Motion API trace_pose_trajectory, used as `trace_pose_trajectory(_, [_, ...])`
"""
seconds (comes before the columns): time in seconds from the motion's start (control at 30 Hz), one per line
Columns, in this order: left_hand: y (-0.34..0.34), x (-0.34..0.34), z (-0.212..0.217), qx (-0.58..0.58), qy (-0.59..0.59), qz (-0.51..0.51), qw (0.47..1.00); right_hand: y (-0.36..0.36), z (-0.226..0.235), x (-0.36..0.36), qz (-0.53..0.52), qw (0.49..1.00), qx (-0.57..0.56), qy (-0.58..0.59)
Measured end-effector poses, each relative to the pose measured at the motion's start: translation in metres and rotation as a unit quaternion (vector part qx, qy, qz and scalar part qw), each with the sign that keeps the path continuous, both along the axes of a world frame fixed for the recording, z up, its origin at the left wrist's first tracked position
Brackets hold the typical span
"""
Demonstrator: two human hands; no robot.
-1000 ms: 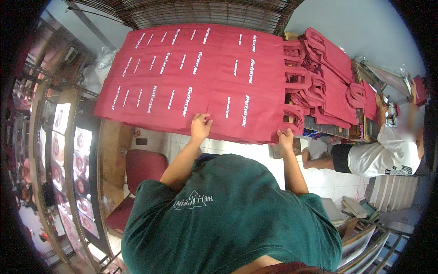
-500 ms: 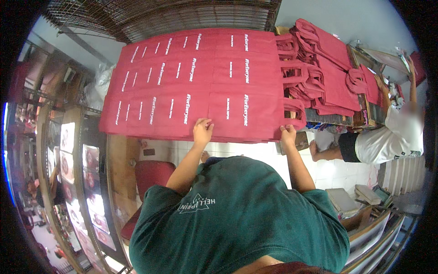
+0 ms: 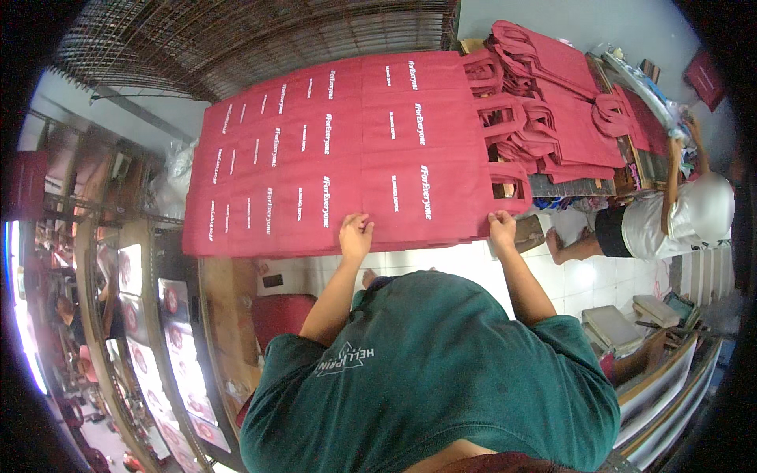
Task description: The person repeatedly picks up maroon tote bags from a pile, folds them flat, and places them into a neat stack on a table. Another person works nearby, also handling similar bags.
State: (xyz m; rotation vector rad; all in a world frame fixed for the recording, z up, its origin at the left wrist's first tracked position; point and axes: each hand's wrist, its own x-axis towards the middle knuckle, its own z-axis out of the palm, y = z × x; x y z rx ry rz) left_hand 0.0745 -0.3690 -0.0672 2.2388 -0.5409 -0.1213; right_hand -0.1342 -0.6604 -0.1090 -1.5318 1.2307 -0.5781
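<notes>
Red fabric tote bags [image 3: 300, 197] with white print lie flat in overlapping rows on the table before me. My left hand [image 3: 356, 236] has its fingers bent and pinched on the near edge of a bag in the front row. At the same bag's right corner, beside its loop handle [image 3: 509, 189], my right hand [image 3: 502, 230] pinches the fabric between thumb and fingers. What lies under the bag edge is hidden.
More red bags with handles [image 3: 579, 138] are heaped to the right. Beyond them a co-worker in a white shirt [image 3: 682, 221] handles a printing frame [image 3: 646, 94]. A wire rack [image 3: 260, 39] stands behind the table. Framed panels [image 3: 654, 386] lean at lower right; a red chair [image 3: 280, 319] is left.
The view has shifted slightly, while both hands stay at the bag's near edge. At right, the co-worker has leaned toward the frame, which now stands more tilted.
</notes>
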Motion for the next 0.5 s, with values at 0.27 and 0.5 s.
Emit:
trace_pose_trajectory(0.27, [0.0, 0.001, 0.0, -0.007, -0.023, -0.013, 1.0, 0.009, 0.026, 0.003, -0.018, 0.997, -0.026, 0.07])
trace_pose_trajectory(0.5, [-0.001, 0.001, 0.007, 0.015, -0.011, -0.024, 1.0, 0.007, 0.03, 0.0, -0.014, 0.991, -0.029, 0.126])
